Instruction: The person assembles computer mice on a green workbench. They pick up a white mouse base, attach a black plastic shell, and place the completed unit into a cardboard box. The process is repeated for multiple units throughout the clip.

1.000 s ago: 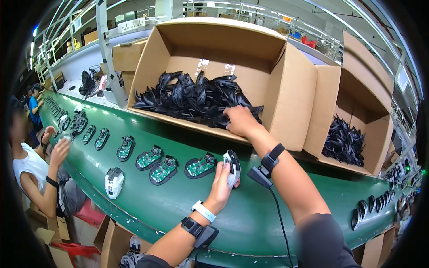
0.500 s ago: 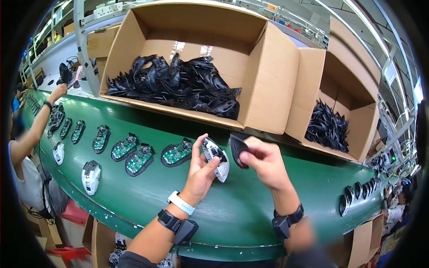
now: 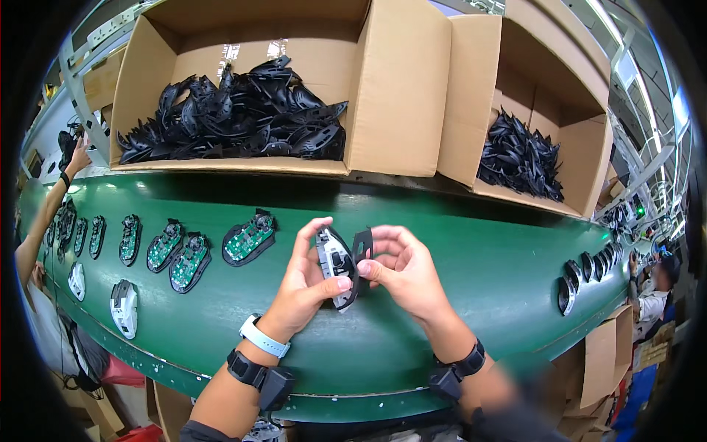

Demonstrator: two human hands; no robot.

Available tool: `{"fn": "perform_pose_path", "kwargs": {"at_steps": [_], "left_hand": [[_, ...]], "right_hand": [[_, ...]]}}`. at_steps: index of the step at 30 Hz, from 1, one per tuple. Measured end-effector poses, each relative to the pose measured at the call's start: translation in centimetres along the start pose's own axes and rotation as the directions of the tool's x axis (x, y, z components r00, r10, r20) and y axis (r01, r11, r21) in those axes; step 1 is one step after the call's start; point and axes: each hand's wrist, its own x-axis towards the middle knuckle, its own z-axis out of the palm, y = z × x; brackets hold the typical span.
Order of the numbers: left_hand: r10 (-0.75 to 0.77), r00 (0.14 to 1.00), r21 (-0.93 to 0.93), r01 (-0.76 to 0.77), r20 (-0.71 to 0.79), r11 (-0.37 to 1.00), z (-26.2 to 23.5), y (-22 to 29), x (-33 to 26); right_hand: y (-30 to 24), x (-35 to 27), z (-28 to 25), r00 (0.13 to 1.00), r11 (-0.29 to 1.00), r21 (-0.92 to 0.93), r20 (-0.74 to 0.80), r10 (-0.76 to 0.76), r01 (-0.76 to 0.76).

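Over the green bench, my left hand (image 3: 296, 291) grips a white computer-mouse shell (image 3: 328, 258), its hollow inner side with black fittings showing. The fingers are behind the shell and the thumb presses its lower end. My right hand (image 3: 409, 276) pinches a thin, curved black plastic panel (image 3: 364, 244) between thumb and fingers. The panel stands upright along the shell's right edge and seems to touch it; the exact contact is hidden. To the left of my left hand lies a mouse base with a green circuit board (image 3: 249, 237).
A large cardboard box (image 3: 401, 96) of black plastic panels (image 3: 236, 118) stands behind the bench (image 3: 383, 353); a smaller box (image 3: 471, 103) holds more. Circuit-board bases line the left, with a white shell (image 3: 124, 308) nearer. Dark-edged shells (image 3: 567, 295) stand at right. A co-worker's arm (image 3: 48, 214) reaches in at left.
The black panel in my right hand has come left against the white shell and turned edge-on. My view has shifted, so the boxes and bench parts sit farther left in it.
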Motion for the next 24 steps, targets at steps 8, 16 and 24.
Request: {"fn": "perform_pose_path", "kwargs": {"at_steps": [8, 16, 24], "left_hand": [[0.119, 0.992, 0.197, -0.107, -0.049, 0.975, 0.0, -1.7, 0.8], [0.207, 0.978, 0.435, -0.170, -0.037, 0.884, 0.4, -1.8, -0.1], [0.220, 0.951, 0.205, -0.177, -0.215, 0.963, 0.6, -2.0, -0.7]], "right_hand": [[1.3, 0.2, -1.5, 0.986, 0.988, 0.020, 0.056, -0.155, 0.154], [1.1, 0.6, -1.8, 0.998, 1.000, -0.026, 0.063, -0.011, 0.013], [3.2, -0.8, 3.2, 0.986, 0.999, -0.041, 0.166, -0.014, 0.021]]}}
